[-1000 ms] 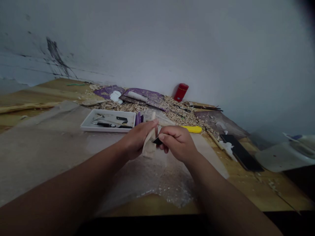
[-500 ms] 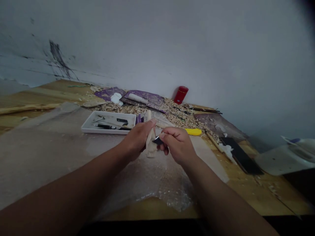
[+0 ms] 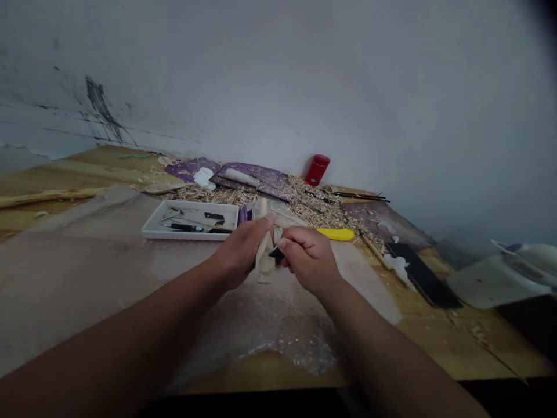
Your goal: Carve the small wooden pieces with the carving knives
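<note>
Holding a pale wooden carving upright, the left hand makes a closed grip around it, fingers wrapped over the side of the piece, whose tip rises just above them. The carving sits between the two hands, above a crinkled plastic sheet dusted with wood chips. The right hand is curled tight in a pressed-together grip on a small dark-bladed knife, and the blade's end lies right against the carving; the handle is hidden inside the fingers.

Just beyond the hands sits a white tray holding several slim tools, among them a black-handled one. A yellow-handled tool lies just past the right hand. Farther back, a heap of wood shavings covers part of the desk and spreads over purple mats, with a red cylindrical container standing upright near the wall. To the right, a flat black slab lies on the bare wood of the desk.
</note>
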`<action>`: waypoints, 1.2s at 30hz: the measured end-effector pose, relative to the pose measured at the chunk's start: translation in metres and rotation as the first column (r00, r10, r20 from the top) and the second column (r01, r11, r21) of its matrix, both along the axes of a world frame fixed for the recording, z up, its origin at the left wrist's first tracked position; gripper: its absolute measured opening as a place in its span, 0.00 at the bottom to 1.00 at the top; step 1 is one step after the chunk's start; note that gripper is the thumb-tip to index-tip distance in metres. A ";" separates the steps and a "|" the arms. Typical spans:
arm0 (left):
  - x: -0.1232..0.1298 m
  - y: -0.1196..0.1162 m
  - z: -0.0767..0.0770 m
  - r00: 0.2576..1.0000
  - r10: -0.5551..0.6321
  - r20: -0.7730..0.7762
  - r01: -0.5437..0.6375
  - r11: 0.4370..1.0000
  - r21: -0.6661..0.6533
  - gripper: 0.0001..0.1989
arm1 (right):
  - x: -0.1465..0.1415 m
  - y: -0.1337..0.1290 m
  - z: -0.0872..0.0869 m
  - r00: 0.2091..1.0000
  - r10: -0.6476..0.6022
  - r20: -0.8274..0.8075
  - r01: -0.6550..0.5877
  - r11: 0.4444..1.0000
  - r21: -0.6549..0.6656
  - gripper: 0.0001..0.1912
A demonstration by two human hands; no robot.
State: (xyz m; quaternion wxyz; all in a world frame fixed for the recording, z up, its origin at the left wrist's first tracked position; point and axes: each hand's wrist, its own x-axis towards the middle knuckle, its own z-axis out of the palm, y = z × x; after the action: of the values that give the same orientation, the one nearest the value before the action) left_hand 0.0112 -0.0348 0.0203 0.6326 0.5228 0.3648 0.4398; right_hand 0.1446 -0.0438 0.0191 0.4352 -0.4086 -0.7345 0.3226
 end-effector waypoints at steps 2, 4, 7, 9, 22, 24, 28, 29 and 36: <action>0.000 -0.001 0.000 0.998 -0.041 0.039 0.042 0.998 -0.036 0.22 | 0.001 -0.001 0.002 0.999 0.014 0.040 -0.017 0.997 0.075 0.13; 0.001 -0.002 0.000 0.993 -0.088 0.075 0.093 0.994 -0.065 0.21 | 0.002 -0.002 0.003 0.998 0.042 0.049 -0.047 0.994 0.099 0.13; 0.002 -0.003 -0.001 0.983 -0.130 0.127 0.144 0.984 -0.108 0.21 | 0.002 -0.002 0.003 0.996 0.082 0.039 -0.086 0.988 0.128 0.13; 0.003 -0.003 -0.001 0.979 -0.137 0.150 0.159 0.976 -0.149 0.21 | 0.001 -0.001 0.002 0.996 0.091 0.023 -0.094 0.983 0.160 0.13; 0.001 0.003 0.000 0.955 -0.073 0.286 0.149 0.957 -0.251 0.19 | 0.002 0.009 -0.013 0.849 0.037 -0.526 -0.115 0.987 -0.116 0.10; -0.001 0.004 0.000 0.954 -0.125 0.272 0.189 0.957 -0.221 0.21 | 0.003 0.012 -0.011 0.802 -0.004 -0.597 -0.061 0.994 -0.089 0.09; -0.005 0.003 -0.004 0.903 -0.407 0.137 0.426 0.889 -0.169 0.23 | 0.005 0.019 -0.007 0.740 0.006 -0.673 0.018 0.999 0.029 0.07; -0.006 0.003 -0.005 0.877 -0.467 0.112 0.480 0.861 -0.170 0.23 | 0.006 0.020 -0.007 0.746 0.014 -0.666 0.007 1.000 0.028 0.06; -0.005 0.005 -0.015 0.866 -0.499 0.043 0.498 0.851 -0.163 0.21 | 0.004 0.030 -0.018 0.856 -0.147 -0.496 0.068 0.982 -0.174 0.14</action>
State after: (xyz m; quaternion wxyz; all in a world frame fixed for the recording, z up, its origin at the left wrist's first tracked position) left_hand 0.0062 -0.0300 0.0051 0.7667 0.5441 0.2532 0.2281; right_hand 0.1485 -0.0134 0.0012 0.5981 -0.3815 -0.5440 0.4481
